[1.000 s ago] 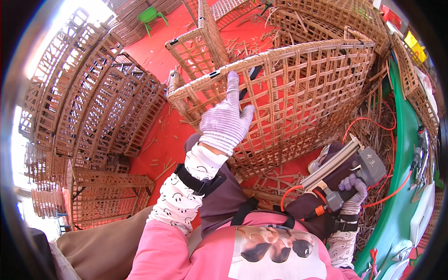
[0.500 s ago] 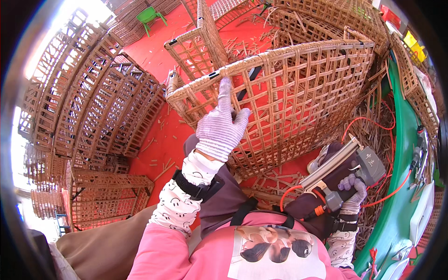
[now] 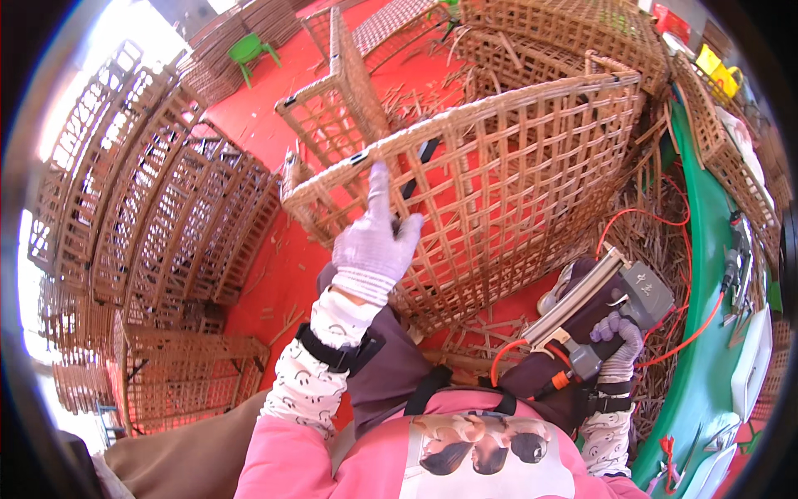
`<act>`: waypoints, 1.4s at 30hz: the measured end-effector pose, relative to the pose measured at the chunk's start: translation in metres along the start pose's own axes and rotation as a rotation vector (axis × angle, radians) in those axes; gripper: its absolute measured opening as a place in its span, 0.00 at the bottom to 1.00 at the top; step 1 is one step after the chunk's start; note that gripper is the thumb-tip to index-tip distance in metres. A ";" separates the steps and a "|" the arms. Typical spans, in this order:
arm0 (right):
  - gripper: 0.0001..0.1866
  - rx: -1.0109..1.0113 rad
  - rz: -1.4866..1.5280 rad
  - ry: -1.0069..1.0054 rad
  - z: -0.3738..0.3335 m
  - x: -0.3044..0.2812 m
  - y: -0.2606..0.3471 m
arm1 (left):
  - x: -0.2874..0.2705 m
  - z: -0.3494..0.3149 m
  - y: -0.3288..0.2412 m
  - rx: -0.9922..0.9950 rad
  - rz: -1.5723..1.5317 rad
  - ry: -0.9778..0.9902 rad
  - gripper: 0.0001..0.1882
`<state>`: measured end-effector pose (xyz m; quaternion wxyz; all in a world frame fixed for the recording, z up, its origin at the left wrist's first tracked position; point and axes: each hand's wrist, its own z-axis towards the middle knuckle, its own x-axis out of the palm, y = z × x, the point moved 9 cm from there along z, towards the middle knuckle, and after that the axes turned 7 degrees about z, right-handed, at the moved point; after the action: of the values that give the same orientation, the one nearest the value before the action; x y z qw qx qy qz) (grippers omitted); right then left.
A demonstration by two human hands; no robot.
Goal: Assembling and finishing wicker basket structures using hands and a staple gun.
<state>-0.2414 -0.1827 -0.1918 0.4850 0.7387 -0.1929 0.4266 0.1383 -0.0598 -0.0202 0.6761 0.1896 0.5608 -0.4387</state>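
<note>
A large woven rattan frame (image 3: 532, 170) stands tilted in front of me, with open lattice sides and a wrapped top rim. My left hand (image 3: 372, 245), in a striped glove, is raised against its left part. The index finger points up to just below the rim, beside a small black patch (image 3: 359, 157), while the thumb is spread out over the lattice. Nothing is held in that hand. At the lower right, my gloved right hand (image 3: 622, 343) is wrapped around the grip of a grey air stapler (image 3: 645, 293), its long metal magazine toward the frame.
An orange air hose (image 3: 683, 343) runs from the stapler across a green table (image 3: 706, 249) on the right. Rattan frames (image 3: 162, 195) are stacked at the left, more at the back. Cane scraps (image 3: 652, 220) litter the red floor (image 3: 253, 295). A green chair (image 3: 246, 50) stands far off.
The whole view has shifted slightly, so the frame and both hands appear a little farther left. My left index finger stays near the rim, and my right hand keeps its hold on the air stapler.
</note>
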 end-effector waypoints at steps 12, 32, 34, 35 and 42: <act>0.32 -0.022 0.000 -0.057 -0.001 -0.014 0.000 | -0.074 0.010 -0.016 0.327 -0.017 -0.458 0.30; 0.31 -0.066 -0.030 -0.011 -0.003 -0.004 0.006 | -0.031 0.071 0.016 0.137 0.221 0.060 0.22; 0.30 -0.050 -0.010 -0.049 -0.003 -0.007 0.005 | -0.032 0.072 0.020 0.187 0.114 0.083 0.22; 0.30 -0.065 -0.011 -0.059 -0.004 -0.003 0.007 | -0.030 0.073 0.021 0.234 0.007 0.107 0.23; 0.28 -0.061 -0.044 -0.093 -0.009 0.010 0.005 | -0.026 0.079 -0.016 0.281 0.056 0.088 0.24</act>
<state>-0.2431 -0.1756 -0.1801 0.5070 0.7466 -0.2121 0.3749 0.1726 -0.1175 0.0314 0.6298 0.3172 0.5172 -0.4851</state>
